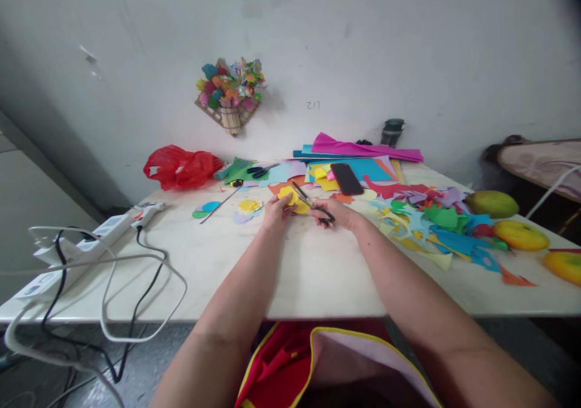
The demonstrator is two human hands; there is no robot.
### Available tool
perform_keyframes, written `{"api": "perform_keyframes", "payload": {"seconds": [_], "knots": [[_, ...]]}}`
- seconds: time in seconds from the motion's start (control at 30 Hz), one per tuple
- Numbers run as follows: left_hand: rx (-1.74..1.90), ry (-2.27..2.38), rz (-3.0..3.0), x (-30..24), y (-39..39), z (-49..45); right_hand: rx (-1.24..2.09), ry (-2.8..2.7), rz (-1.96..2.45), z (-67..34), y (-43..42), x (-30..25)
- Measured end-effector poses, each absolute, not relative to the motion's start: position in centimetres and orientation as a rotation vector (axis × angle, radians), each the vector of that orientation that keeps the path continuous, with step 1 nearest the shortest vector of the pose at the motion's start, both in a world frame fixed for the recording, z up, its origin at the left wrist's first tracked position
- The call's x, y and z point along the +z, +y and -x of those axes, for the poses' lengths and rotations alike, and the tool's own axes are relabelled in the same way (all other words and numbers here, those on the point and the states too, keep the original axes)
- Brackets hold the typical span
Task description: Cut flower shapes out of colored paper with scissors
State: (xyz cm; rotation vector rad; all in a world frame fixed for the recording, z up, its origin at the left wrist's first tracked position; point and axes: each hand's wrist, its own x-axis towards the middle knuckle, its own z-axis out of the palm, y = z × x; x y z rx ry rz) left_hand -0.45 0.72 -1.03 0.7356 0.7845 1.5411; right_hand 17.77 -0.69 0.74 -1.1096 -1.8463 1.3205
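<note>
My left hand pinches a yellow paper piece above the white table. Black-handled scissors sit in my right hand, whose fingers are through the handles. The blades point up and left into the yellow paper. Both hands are close together at the table's middle. A yellow paper flower and small paper circles lie just left of my left hand.
Coloured paper scraps and sheets cover the right and back, with a black phone. A second pair of scissors, red plastic bag, mangoes, power strip with cables, and a wall paper bouquet surround.
</note>
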Motion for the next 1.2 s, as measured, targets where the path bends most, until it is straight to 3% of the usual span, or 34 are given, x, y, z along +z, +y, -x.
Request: {"api": "perform_keyframes", "payload": {"seconds": [0.5,0.83,1.2], "knots": [[1.457,0.811,-0.846,-1.0,0.7,0.4,1.275,-1.470,1.050,-17.5,0.0,0.3],[1.383,0.936,-1.230,-1.6,1.0,0.3,1.285,-1.092,0.917,-16.9,0.5,0.6],[1.385,0.924,-1.237,-1.3,0.6,-0.4,1.352,-1.053,0.866,-17.0,0.3,0.7]]}}
